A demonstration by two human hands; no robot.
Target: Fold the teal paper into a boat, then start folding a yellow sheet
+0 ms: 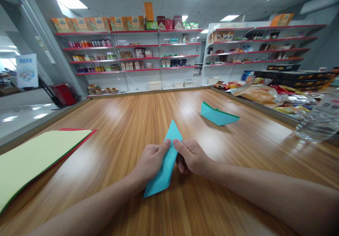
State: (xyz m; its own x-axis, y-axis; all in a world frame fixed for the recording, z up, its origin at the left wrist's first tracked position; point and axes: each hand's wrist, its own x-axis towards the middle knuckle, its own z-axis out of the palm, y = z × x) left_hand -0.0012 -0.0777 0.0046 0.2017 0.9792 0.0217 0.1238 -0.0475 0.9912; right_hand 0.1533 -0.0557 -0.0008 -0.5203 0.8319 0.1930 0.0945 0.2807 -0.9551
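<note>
A folded piece of blue paper (163,172), long and pointed at both ends, is held tilted above the wooden table. My left hand (152,158) pinches its left edge, with the thumb lying on the upper face. On the right edge, my right hand (194,156) grips it with the thumb near the left thumb and the fingers curled beneath. The fingers under the paper are partly hidden. Beyond my right hand, a folded paper boat (219,116), blue with a green edge, rests on the table apart from both hands.
Several sheets of coloured paper (45,149), pale yellow on top, lie at the table's left. A clear plastic bottle (319,119) stands at the right edge. Bagged snacks (261,95) are heaped past the table's right border. Stocked shelves (137,58) line the back.
</note>
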